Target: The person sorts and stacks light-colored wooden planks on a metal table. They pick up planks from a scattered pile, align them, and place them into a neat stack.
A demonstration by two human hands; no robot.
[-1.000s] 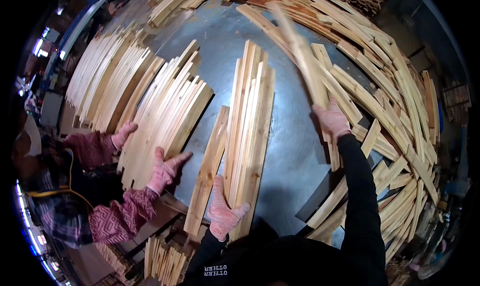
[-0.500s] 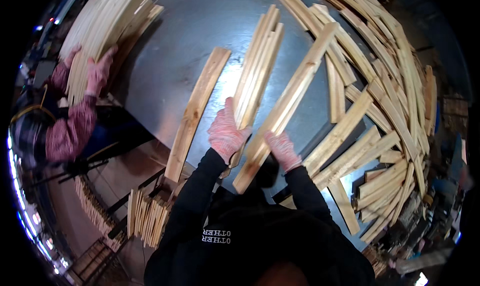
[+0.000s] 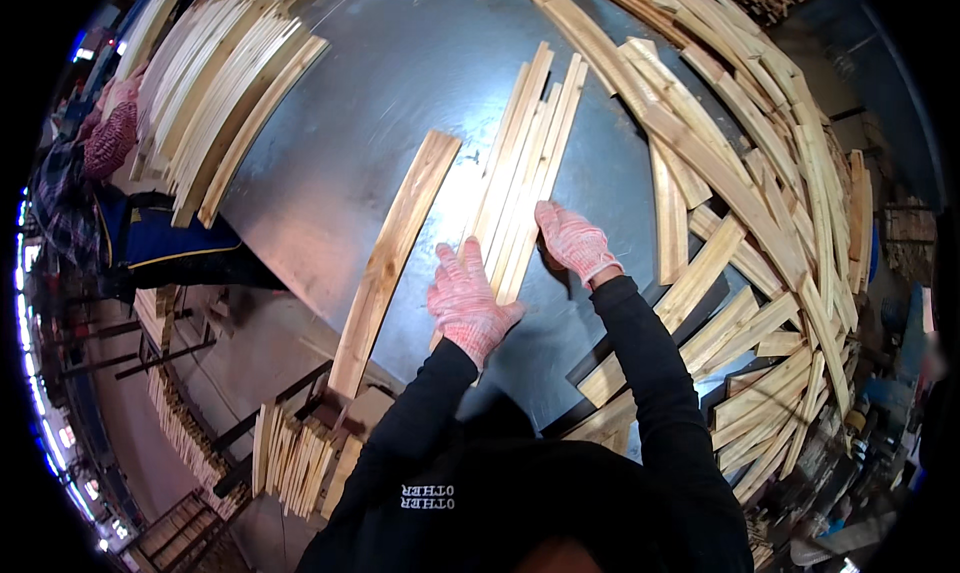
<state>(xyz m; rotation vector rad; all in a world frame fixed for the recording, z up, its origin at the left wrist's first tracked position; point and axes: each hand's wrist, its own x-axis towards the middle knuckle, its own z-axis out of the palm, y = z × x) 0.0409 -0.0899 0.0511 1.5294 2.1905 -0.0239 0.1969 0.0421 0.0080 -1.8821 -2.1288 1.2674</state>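
Note:
Several wooden slats point(image 3: 525, 163) lie side by side on the metal table, their near ends under my left hand point(image 3: 468, 298). That gloved hand is closed around them, fingers on top and thumb at the right side. My right hand point(image 3: 578, 241), gloved too, is at the right edge of the group, its fingers curled against the outermost slat point(image 3: 560, 138); part of the fingers is hidden. To the left a single wider board point(image 3: 395, 258) lies apart, its near end reaching past the table edge.
Loose boards point(image 3: 740, 173) pile up along the right side of the metal table point(image 3: 340, 143). A co-worker's gloved hand point(image 3: 118, 98) is near stacked slats point(image 3: 225, 83) at far left. Bundled slats point(image 3: 295, 458) stand below the table's left edge.
The board my right hand held at an angle now lies against the group of slats. My right hand has moved up. The co-worker's hands have shifted left, away from the large stack.

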